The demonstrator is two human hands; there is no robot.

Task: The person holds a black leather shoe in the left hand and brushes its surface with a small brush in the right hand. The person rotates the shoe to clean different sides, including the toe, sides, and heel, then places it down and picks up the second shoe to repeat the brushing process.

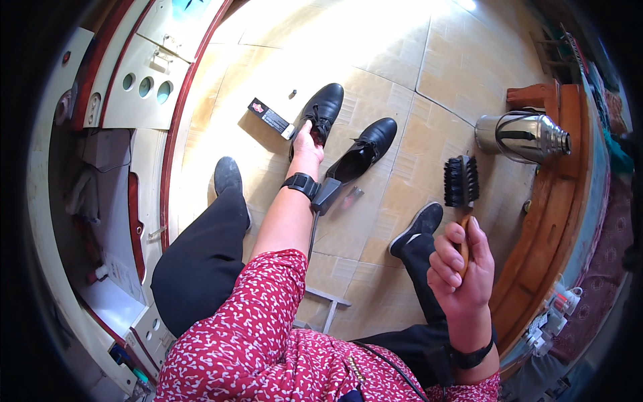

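My left hand [308, 144] is at the opening of a black leather lace-up shoe [329, 103], thumb over the laces; its fingers are partly hidden inside the shoe. To the right of it a matching black shoe [378, 135] stands on the floor. Raised at the right, my right hand [462, 261] grips the wooden handle of a shoe brush [461, 182] with black bristles, which is apart from both shoes. A small black printed box [271, 118] lies left of the held shoe, near a small dark cap [294, 92]. Beside the second shoe lies a small clear and red item [352, 197].
A steel vacuum flask [522, 135] lies or leans at the right, by a wooden furniture frame [540, 216]. White cabinets with red trim [145, 75] line the left. My own feet in dark shoes rest on the tiled floor [382, 221]. A metal stool frame [329, 304] shows below.
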